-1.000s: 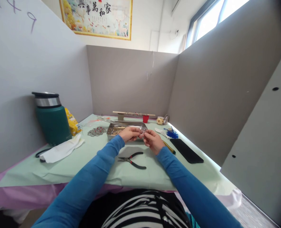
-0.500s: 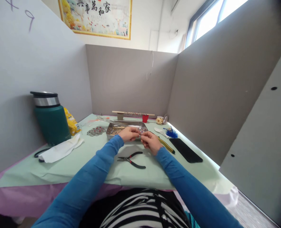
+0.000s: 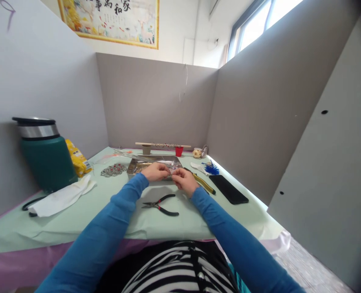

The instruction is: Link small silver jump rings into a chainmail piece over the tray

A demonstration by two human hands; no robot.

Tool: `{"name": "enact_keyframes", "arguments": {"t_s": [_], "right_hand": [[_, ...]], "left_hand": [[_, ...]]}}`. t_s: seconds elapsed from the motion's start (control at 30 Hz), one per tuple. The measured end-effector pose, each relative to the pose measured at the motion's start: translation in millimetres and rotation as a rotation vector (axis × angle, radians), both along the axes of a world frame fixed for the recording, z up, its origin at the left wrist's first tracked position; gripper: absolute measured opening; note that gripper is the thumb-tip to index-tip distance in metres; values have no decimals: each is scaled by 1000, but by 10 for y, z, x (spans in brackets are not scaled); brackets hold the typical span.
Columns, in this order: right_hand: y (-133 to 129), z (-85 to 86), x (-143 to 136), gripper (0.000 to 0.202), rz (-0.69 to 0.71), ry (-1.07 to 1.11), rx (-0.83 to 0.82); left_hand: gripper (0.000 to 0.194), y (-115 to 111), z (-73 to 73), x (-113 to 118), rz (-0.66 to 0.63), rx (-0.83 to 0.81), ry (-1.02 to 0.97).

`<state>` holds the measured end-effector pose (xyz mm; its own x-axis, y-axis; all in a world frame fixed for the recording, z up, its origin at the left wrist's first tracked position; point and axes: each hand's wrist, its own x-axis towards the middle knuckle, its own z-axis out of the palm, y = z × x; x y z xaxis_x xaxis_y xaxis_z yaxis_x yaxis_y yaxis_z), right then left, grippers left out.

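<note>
My left hand point(image 3: 156, 171) and my right hand point(image 3: 184, 180) meet fingertip to fingertip over the front edge of a metal tray point(image 3: 130, 170). Both are closed in a pinch; whatever sits between the fingers is too small to name. Gold-coloured small pieces point(image 3: 140, 167) lie in the tray's left part, and clear, shiny bits show at its right, partly behind my fingers. Nearer to me, black-handled pliers point(image 3: 160, 204) lie on the table with their jaws to the left. Yellow-handled pliers point(image 3: 205, 183) rest beside my right hand, partly hidden by it.
A green flask point(image 3: 47, 156), a white cloth point(image 3: 64, 197) and a yellow packet point(image 3: 78, 158) stand left. Silver ornaments with red stones point(image 3: 113, 170) lie left of the tray. Behind it, a beaded stick point(image 3: 163, 145) spans two cups. A black phone point(image 3: 228, 189) and blue tassel point(image 3: 211, 168) lie right.
The whole view has shifted, so everything appears further left. My hands keep their pinch over the tray's front edge, with hardly any change against the table.
</note>
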<state>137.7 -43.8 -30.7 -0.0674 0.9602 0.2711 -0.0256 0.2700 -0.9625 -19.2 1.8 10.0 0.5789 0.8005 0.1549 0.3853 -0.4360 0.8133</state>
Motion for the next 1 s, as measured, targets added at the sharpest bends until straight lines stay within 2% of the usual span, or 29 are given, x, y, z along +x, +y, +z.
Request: {"name": "enact_keyframes", "arguments": {"t_s": [0.47, 0.67, 0.8, 0.93, 1.0], "right_hand": [[-54, 35, -9, 16, -4, -83, 27], [-45, 15, -3, 14, 10, -117, 43], [-15, -13, 3, 13, 21, -127, 50], [8, -22, 20, 16, -31, -50, 32], [24, -22, 39, 20, -71, 26, 16]], "left_hand": [[15, -14, 22, -20, -31, 58, 38], [11, 2, 20, -30, -29, 110, 112], [10, -2, 23, -28, -4, 161, 170], [20, -30, 19, 6, 41, 184, 135], [24, -61, 28, 25, 123, 335, 29]]}}
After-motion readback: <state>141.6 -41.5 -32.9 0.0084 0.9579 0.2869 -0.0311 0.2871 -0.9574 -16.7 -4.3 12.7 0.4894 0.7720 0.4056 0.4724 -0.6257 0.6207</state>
